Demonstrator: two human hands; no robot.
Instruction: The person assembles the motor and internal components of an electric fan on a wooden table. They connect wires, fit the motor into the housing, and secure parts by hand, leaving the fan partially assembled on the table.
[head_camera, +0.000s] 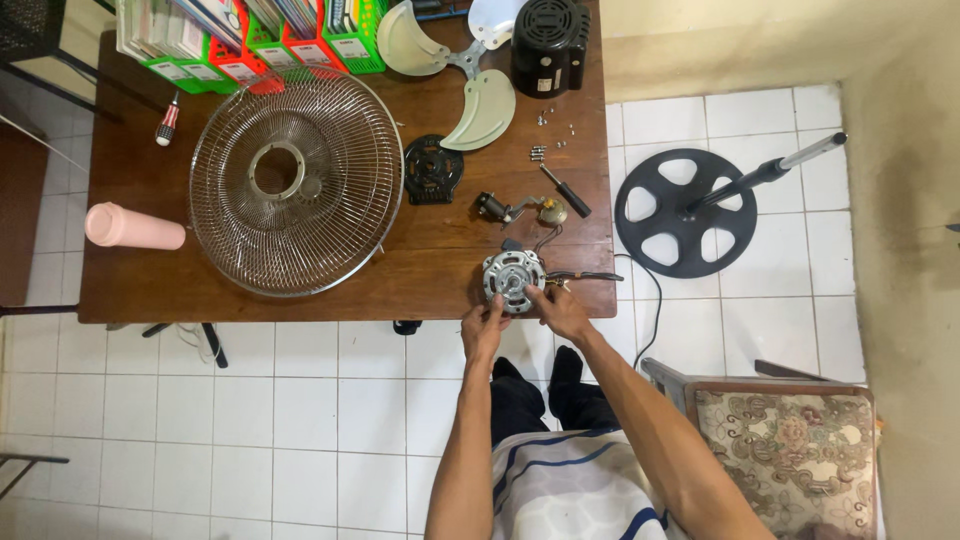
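**Two hands on a bare fan motor**

Many fan parts lie spread over the table. Largest is the wire grille, flat at the middle; beyond it the blade and black housing, both already off. A small screwdriver and loose screws lie nearer. The motor sits at the near edge, stripped, wires trailing right. The left hand pinches its left rim; the right hand has fingertips closed on its right side. Nothing looks reassembled.
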